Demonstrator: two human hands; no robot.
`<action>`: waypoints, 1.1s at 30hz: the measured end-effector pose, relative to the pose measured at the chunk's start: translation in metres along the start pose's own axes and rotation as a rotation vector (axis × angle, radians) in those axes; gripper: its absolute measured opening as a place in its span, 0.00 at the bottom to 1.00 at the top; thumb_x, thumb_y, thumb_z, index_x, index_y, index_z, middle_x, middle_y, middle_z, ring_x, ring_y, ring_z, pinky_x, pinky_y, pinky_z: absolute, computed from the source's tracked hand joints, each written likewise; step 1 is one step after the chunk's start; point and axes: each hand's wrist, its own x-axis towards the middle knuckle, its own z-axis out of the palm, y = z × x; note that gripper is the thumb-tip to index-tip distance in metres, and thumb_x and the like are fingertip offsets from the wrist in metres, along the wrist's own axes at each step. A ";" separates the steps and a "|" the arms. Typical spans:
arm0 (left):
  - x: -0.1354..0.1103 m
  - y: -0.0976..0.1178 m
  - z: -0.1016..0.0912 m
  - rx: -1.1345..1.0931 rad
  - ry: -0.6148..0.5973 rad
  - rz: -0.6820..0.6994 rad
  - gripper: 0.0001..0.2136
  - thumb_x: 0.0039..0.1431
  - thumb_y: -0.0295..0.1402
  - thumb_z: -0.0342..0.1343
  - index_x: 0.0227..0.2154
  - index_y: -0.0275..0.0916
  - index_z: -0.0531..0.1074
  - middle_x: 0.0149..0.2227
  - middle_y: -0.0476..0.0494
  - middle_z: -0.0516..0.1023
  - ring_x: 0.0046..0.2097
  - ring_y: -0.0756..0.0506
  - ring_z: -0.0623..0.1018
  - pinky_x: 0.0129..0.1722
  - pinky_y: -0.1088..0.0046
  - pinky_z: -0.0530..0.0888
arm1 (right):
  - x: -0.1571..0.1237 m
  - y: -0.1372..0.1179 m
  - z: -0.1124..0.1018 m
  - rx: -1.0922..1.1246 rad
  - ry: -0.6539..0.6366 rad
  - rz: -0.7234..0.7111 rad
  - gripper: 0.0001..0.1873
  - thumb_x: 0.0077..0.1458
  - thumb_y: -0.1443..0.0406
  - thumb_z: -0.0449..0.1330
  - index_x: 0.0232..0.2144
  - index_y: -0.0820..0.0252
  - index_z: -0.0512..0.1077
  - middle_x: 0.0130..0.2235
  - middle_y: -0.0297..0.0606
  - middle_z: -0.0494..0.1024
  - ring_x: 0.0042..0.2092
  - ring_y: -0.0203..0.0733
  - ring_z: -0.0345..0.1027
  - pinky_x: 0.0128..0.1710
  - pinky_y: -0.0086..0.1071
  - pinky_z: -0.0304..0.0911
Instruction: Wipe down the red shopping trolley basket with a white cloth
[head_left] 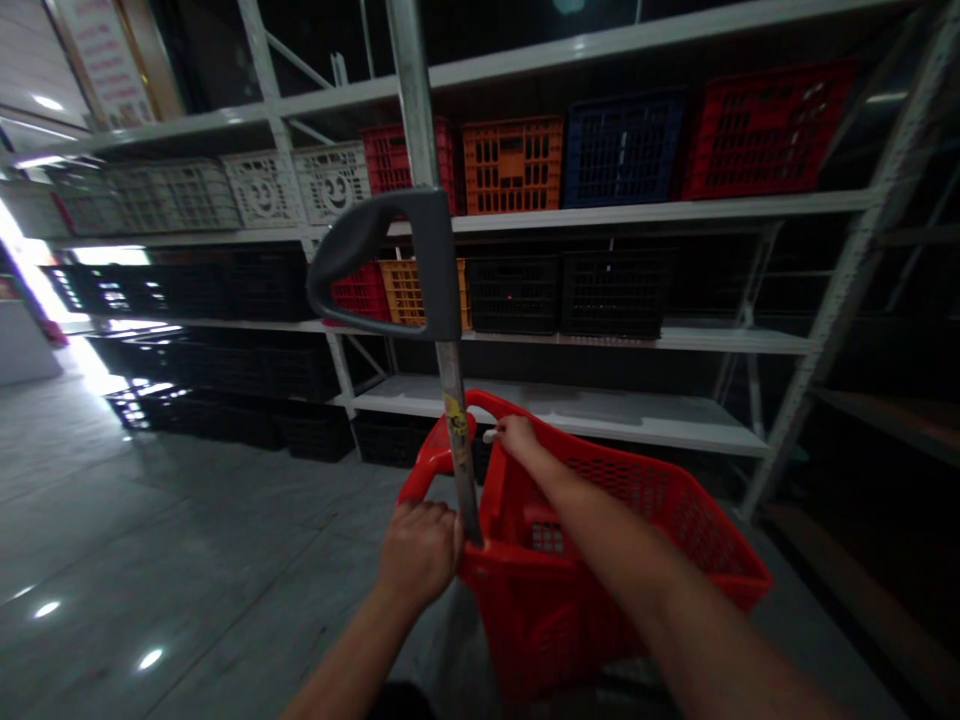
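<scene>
A red plastic shopping cart (622, 590) with a mesh basket stands before me. My left hand (421, 545) is closed round the near end of its red push handle (426, 462). Farther along, my right hand (517, 437) reaches over the basket with its fingers pinched on a small white thing (490, 436), too small to name. That hand is beside the cart's back rim; whether it touches the rim is unclear. A metal pole (452, 400) with a yellow sticker rises from the cart by my left hand and bears a dark grey loop grip (442, 265).
A grey metal shelf rack (675, 212) runs along the back with white, red, orange (514, 165), blue (624, 150) and black crates (514, 295). Its right upright (825, 300) stands close beyond the cart. Grey tiled floor (187, 540) stretches to the left.
</scene>
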 end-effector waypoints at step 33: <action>0.021 -0.010 0.015 0.076 -0.033 -0.009 0.21 0.58 0.37 0.38 0.18 0.37 0.71 0.22 0.43 0.75 0.27 0.44 0.73 0.30 0.66 0.62 | -0.184 0.011 -0.018 0.143 0.134 -0.265 0.07 0.46 0.73 0.59 0.27 0.61 0.76 0.30 0.36 0.71 0.33 0.34 0.63 0.34 0.26 0.57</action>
